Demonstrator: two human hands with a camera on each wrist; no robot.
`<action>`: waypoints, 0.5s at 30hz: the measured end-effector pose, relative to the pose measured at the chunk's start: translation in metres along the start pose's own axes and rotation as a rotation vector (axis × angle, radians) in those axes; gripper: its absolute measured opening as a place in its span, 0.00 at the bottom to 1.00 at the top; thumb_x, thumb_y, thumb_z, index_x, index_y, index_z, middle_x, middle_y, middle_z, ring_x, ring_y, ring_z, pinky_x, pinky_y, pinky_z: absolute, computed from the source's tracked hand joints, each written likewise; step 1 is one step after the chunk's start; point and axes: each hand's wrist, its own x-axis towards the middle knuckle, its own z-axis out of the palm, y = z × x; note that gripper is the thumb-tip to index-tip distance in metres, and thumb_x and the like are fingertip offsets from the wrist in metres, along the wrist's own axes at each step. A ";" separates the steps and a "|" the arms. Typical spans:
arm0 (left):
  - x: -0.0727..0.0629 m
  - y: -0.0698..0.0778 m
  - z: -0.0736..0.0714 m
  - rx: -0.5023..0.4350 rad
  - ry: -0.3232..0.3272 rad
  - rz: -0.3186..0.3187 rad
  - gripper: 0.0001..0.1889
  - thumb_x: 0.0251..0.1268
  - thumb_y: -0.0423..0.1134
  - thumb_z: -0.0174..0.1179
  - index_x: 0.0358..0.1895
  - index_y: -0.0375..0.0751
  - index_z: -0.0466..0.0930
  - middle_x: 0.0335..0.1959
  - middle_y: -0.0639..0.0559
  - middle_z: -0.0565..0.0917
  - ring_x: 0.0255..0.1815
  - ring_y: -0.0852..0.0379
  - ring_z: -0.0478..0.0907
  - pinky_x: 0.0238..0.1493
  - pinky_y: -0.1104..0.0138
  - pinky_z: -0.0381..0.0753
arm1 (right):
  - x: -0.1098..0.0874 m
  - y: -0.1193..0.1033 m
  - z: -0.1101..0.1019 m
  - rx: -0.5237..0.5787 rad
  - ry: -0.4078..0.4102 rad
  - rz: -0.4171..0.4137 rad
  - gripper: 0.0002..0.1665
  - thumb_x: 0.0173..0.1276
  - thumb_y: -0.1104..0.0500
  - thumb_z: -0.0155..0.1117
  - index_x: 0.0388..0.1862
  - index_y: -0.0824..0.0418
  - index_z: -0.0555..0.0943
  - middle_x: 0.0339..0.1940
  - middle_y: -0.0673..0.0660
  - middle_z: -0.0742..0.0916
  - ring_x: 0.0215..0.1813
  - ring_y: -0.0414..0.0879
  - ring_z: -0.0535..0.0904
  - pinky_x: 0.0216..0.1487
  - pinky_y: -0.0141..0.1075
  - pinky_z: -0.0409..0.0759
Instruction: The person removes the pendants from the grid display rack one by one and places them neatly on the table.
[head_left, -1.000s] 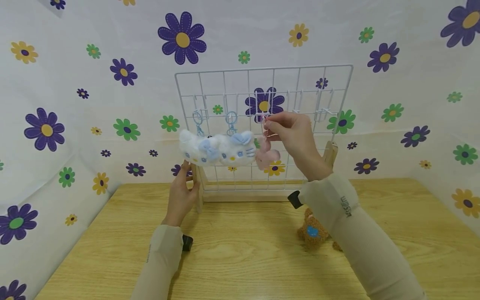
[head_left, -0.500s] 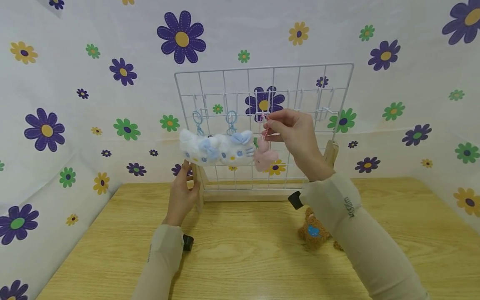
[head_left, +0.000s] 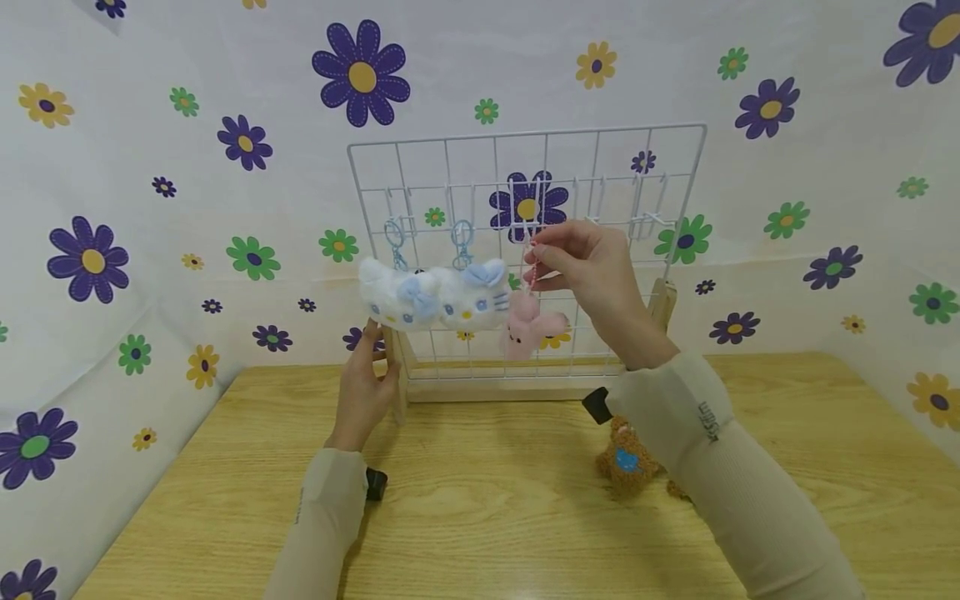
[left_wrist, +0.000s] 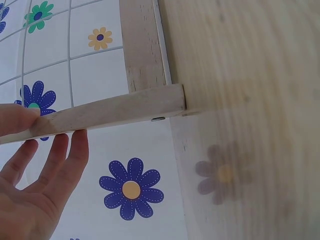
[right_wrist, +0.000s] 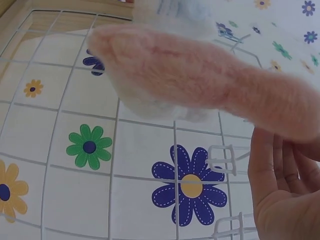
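My right hand [head_left: 596,271] pinches the thin pink-and-white strap [head_left: 532,273] of a pink plush rabbit keychain [head_left: 523,329] between thumb and fingers. The rabbit hangs below the fingertips in front of a white wire grid rack [head_left: 546,133], with the strap's top close to a hook. In the right wrist view the furry pink plush [right_wrist: 200,75] crosses the picture, hiding part of the hand. My left hand [head_left: 362,400] holds the wooden side post [left_wrist: 110,110] of the rack's stand, thumb on one side and fingers on the other.
Two white cat-face plush keychains [head_left: 468,300] with blue bows hang from blue rings at the rack's left. More white hooks [head_left: 648,221] line the grid. A brown plush bear [head_left: 626,462] lies on the wooden table [head_left: 480,500], near the right forearm; another brown piece is mostly hidden.
The pink rabbit has dropped slightly and turned so that its face shows. My right hand has shifted only a little; my left hand stays on the post.
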 end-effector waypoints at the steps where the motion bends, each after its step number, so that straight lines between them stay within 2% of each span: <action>1: 0.000 0.000 0.000 0.001 -0.001 -0.003 0.43 0.63 0.17 0.60 0.80 0.39 0.54 0.62 0.28 0.75 0.47 0.30 0.82 0.40 0.42 0.87 | -0.001 0.001 -0.001 -0.011 -0.006 -0.003 0.10 0.75 0.69 0.59 0.51 0.74 0.81 0.39 0.58 0.87 0.36 0.46 0.86 0.43 0.37 0.88; 8: 0.000 0.001 0.000 -0.006 -0.006 -0.011 0.44 0.63 0.17 0.60 0.81 0.39 0.53 0.63 0.28 0.74 0.48 0.30 0.82 0.41 0.42 0.87 | -0.006 0.008 -0.005 0.024 -0.040 -0.025 0.08 0.74 0.72 0.59 0.47 0.75 0.81 0.35 0.57 0.87 0.33 0.46 0.86 0.39 0.39 0.89; 15: 0.000 0.001 0.000 -0.006 -0.005 -0.014 0.44 0.63 0.17 0.60 0.80 0.39 0.53 0.63 0.28 0.74 0.48 0.30 0.82 0.40 0.43 0.87 | -0.012 0.013 -0.009 -0.013 -0.044 0.018 0.09 0.75 0.71 0.58 0.50 0.75 0.80 0.37 0.58 0.87 0.34 0.45 0.86 0.39 0.39 0.89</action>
